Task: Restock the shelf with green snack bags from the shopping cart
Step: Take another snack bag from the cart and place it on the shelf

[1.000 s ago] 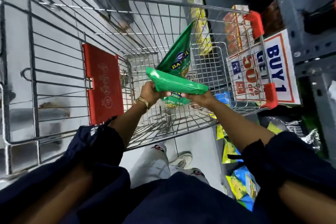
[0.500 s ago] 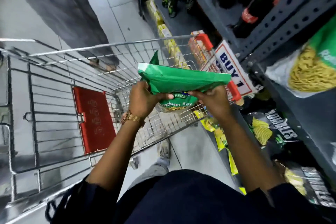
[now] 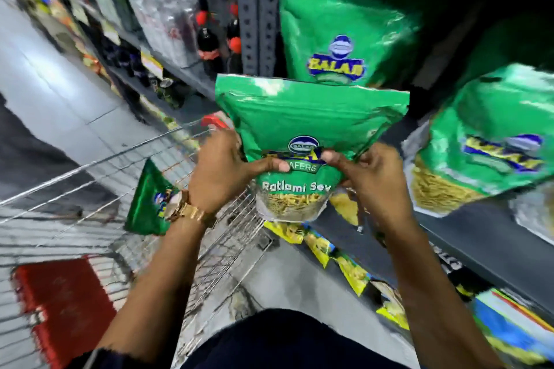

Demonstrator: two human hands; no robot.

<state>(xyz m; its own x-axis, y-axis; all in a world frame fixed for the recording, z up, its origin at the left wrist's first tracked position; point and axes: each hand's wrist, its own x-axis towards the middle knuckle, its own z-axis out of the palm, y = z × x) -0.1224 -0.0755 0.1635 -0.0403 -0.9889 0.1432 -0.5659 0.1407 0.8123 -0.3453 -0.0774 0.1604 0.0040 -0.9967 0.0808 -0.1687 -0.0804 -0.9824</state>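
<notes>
Aisle: grey shelf [image 3: 467, 237] standing to the right, shopping cart [image 3: 126, 159] lower left.
Held bag [image 3: 308, 135]: upright, sitting just short of the shelf, stocked bags [image 3: 347, 39] behind it.
Hands: left hand [image 3: 221, 171] and right hand [image 3: 371, 177] both pinching its lower sides.
Cart bag [image 3: 150, 198]: waiting inside.
Change: bag is rising from flat over the cart to upright at the shelf.

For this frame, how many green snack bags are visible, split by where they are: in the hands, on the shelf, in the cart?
Held in both hands, left hand and right hand: 1, the held bag
On the shelf: 2, the back bag and the right bag
In the shopping cart: 1, the cart bag
Total: 4
</notes>
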